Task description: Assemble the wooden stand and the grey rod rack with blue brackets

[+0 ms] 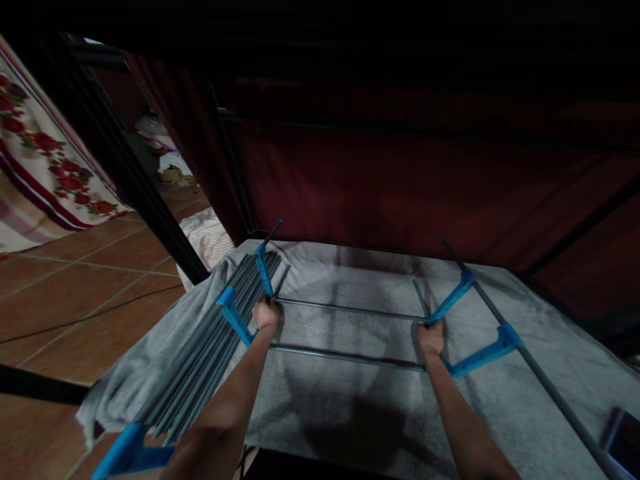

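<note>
A half-built rack of thin grey tubes and blue plastic brackets lies across the grey blanket. My left hand (pixel 267 315) is closed around the left end of the far crossbar (pixel 350 309), where it meets a blue bracket (pixel 263 268). At the crossbar's other end, my right hand (pixel 431 337) grips the joint by another blue bracket (pixel 450 299); its fingertips are partly hidden. Closer to me runs the near crossbar (pixel 345 357), between a left bracket (pixel 235 319) and a right bracket (pixel 485 353). A long side tube (pixel 545 380) passes through both right brackets.
Several loose grey tubes (pixel 210 353) lie bundled on the blanket (pixel 340 407) at left. Another blue bracket (pixel 131 453) sits at bottom left. A black post (pixel 135 173) and dark red curtain (pixel 340 187) enclose the bed. A dark device (pixel 625 440) lies at right.
</note>
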`<act>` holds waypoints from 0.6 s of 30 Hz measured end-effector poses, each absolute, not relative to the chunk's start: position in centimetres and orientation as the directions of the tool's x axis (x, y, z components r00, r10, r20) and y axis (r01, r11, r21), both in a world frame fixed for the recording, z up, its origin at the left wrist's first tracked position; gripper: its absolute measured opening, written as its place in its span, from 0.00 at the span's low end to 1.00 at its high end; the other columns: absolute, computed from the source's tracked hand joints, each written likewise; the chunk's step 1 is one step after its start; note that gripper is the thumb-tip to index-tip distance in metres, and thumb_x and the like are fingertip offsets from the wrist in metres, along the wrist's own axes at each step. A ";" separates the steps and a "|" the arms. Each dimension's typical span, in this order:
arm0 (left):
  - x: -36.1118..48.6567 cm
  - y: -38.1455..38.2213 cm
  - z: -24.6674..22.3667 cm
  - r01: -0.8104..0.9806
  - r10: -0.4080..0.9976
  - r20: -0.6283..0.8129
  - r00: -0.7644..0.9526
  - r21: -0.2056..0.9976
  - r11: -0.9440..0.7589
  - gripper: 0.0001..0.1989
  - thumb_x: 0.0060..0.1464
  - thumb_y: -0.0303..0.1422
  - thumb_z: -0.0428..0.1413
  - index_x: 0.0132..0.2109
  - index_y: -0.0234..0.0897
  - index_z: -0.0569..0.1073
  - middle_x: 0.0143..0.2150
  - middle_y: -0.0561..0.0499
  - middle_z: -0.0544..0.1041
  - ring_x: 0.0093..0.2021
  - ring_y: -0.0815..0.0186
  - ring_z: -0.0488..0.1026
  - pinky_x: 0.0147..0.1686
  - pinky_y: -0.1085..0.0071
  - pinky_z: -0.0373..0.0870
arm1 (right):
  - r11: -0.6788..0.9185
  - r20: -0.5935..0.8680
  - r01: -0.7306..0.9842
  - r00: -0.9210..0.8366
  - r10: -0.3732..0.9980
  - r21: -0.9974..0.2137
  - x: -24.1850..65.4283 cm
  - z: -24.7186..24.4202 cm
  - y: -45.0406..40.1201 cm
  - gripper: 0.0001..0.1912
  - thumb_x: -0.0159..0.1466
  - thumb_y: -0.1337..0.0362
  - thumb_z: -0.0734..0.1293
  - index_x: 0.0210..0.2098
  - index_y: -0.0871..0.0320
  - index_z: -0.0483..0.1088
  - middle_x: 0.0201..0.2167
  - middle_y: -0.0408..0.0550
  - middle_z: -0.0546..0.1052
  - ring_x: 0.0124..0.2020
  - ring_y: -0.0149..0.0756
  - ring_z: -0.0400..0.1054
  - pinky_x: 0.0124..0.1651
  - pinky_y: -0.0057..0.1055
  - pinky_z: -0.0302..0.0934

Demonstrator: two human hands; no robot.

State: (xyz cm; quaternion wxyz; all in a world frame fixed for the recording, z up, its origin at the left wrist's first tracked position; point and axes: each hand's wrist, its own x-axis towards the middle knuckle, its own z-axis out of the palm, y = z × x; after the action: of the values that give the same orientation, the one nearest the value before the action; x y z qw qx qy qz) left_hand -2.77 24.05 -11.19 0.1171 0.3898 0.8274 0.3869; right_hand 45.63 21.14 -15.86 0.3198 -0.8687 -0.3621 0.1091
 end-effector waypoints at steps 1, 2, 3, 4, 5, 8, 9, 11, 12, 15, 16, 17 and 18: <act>-2.7 23.9 -10.8 0.553 0.745 0.112 -0.658 0.744 0.376 0.13 0.54 0.31 0.55 0.47 0.38 0.75 0.42 0.42 0.81 0.46 0.56 0.77 0.46 0.64 0.70 | -0.524 0.031 0.549 0.709 0.705 -0.651 45.6 -15.5 21.1 0.30 0.58 0.61 0.62 0.59 0.64 0.60 0.48 0.61 0.75 0.51 0.51 0.73 0.56 0.42 0.64; -2.6 23.8 -10.4 0.551 0.753 0.121 -0.647 0.757 0.352 0.14 0.54 0.30 0.55 0.48 0.37 0.75 0.42 0.42 0.81 0.47 0.56 0.77 0.47 0.65 0.71 | -0.514 0.018 0.537 0.702 0.712 -0.669 45.7 -15.2 21.0 0.31 0.57 0.62 0.62 0.59 0.65 0.60 0.48 0.61 0.75 0.51 0.51 0.72 0.56 0.43 0.63; -2.4 23.6 -10.0 0.549 0.761 0.132 -0.636 0.770 0.325 0.15 0.53 0.29 0.55 0.49 0.37 0.75 0.42 0.43 0.81 0.49 0.56 0.77 0.48 0.65 0.71 | -0.503 0.006 0.525 0.696 0.718 -0.686 45.7 -14.7 21.0 0.32 0.56 0.62 0.63 0.59 0.66 0.60 0.49 0.62 0.75 0.52 0.53 0.72 0.56 0.44 0.63; -2.2 23.3 -9.6 0.547 0.766 0.146 -0.626 0.782 0.299 0.16 0.53 0.28 0.55 0.50 0.36 0.74 0.43 0.43 0.80 0.51 0.56 0.76 0.49 0.65 0.71 | -0.493 0.003 0.517 0.692 0.722 -0.700 45.6 -14.3 20.9 0.33 0.55 0.63 0.63 0.59 0.68 0.60 0.49 0.65 0.74 0.53 0.55 0.71 0.57 0.45 0.63; -1.9 22.9 -9.4 0.544 0.768 0.159 -0.620 0.793 0.275 0.17 0.52 0.27 0.55 0.51 0.34 0.74 0.44 0.42 0.80 0.53 0.56 0.75 0.51 0.64 0.71 | -0.481 0.010 0.514 0.691 0.723 -0.710 45.5 -13.8 20.7 0.34 0.54 0.63 0.63 0.59 0.71 0.59 0.51 0.68 0.73 0.55 0.57 0.69 0.58 0.47 0.62; -0.3 21.0 -9.1 0.537 0.767 0.195 -0.612 0.814 0.221 0.18 0.53 0.27 0.55 0.52 0.31 0.73 0.50 0.36 0.78 0.57 0.51 0.73 0.55 0.59 0.69 | -0.422 0.071 0.534 0.677 0.733 -0.732 43.6 -12.8 19.3 0.37 0.54 0.63 0.62 0.61 0.75 0.57 0.60 0.76 0.64 0.65 0.59 0.58 0.64 0.48 0.55; 0.4 20.1 -9.2 0.539 0.769 0.209 -0.604 0.818 0.201 0.18 0.53 0.27 0.54 0.52 0.30 0.72 0.53 0.34 0.76 0.59 0.50 0.71 0.57 0.57 0.69 | -0.376 0.103 0.552 0.651 0.752 -0.744 42.4 -12.8 18.4 0.36 0.55 0.63 0.61 0.61 0.73 0.57 0.62 0.74 0.62 0.66 0.57 0.55 0.65 0.46 0.53; 2.3 18.3 -9.6 0.548 0.785 0.240 -0.571 0.824 0.147 0.20 0.53 0.26 0.54 0.54 0.31 0.72 0.57 0.34 0.74 0.61 0.50 0.69 0.60 0.56 0.67 | -0.244 0.168 0.588 0.557 0.813 -0.771 39.2 -13.3 15.6 0.31 0.57 0.63 0.59 0.60 0.65 0.61 0.62 0.64 0.65 0.66 0.49 0.58 0.65 0.41 0.54; 3.4 17.5 -9.8 0.553 0.796 0.255 -0.549 0.825 0.118 0.20 0.53 0.26 0.53 0.54 0.32 0.72 0.58 0.35 0.73 0.61 0.51 0.69 0.60 0.56 0.66 | -0.085 0.260 0.599 0.466 0.846 -0.796 37.3 -13.9 13.9 0.29 0.59 0.63 0.58 0.59 0.64 0.62 0.60 0.62 0.67 0.65 0.48 0.59 0.65 0.42 0.55; 6.5 16.2 -9.0 0.548 0.821 0.315 -0.476 0.836 -0.003 0.20 0.54 0.26 0.51 0.54 0.37 0.72 0.57 0.39 0.74 0.60 0.54 0.71 0.58 0.58 0.70 | 0.185 0.404 0.585 0.269 0.874 -0.790 31.7 -16.2 8.2 0.24 0.61 0.64 0.56 0.56 0.56 0.66 0.57 0.56 0.70 0.60 0.48 0.64 0.62 0.47 0.59; 7.5 16.3 -8.1 0.533 0.821 0.348 -0.453 0.844 -0.064 0.20 0.55 0.26 0.51 0.54 0.37 0.73 0.57 0.38 0.74 0.59 0.53 0.71 0.56 0.58 0.72 | 0.221 0.421 0.591 0.224 0.879 -0.776 30.3 -17.0 6.5 0.23 0.61 0.66 0.56 0.54 0.55 0.69 0.55 0.54 0.72 0.58 0.47 0.66 0.61 0.47 0.61; 8.4 16.6 -6.8 0.526 0.817 0.381 -0.432 0.843 -0.115 0.20 0.56 0.26 0.50 0.54 0.38 0.73 0.57 0.38 0.73 0.59 0.53 0.71 0.55 0.58 0.73 | 0.245 0.427 0.604 0.177 0.887 -0.758 29.2 -17.8 5.0 0.22 0.61 0.68 0.56 0.52 0.55 0.71 0.53 0.54 0.73 0.56 0.47 0.67 0.60 0.46 0.62; 9.2 17.0 -5.1 0.526 0.808 0.414 -0.418 0.836 -0.156 0.20 0.57 0.27 0.49 0.55 0.38 0.72 0.58 0.39 0.73 0.59 0.54 0.71 0.55 0.58 0.72 | 0.251 0.430 0.629 0.147 0.891 -0.736 28.4 -18.3 3.9 0.21 0.61 0.69 0.56 0.50 0.55 0.72 0.51 0.54 0.74 0.54 0.46 0.69 0.59 0.46 0.63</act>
State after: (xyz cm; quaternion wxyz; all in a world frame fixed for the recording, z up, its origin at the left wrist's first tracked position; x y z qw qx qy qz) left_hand 9.20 17.04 -5.12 0.1282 0.5238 0.6367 0.5512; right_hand 28.42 3.89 -18.33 0.4675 -0.5956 -0.6380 0.1400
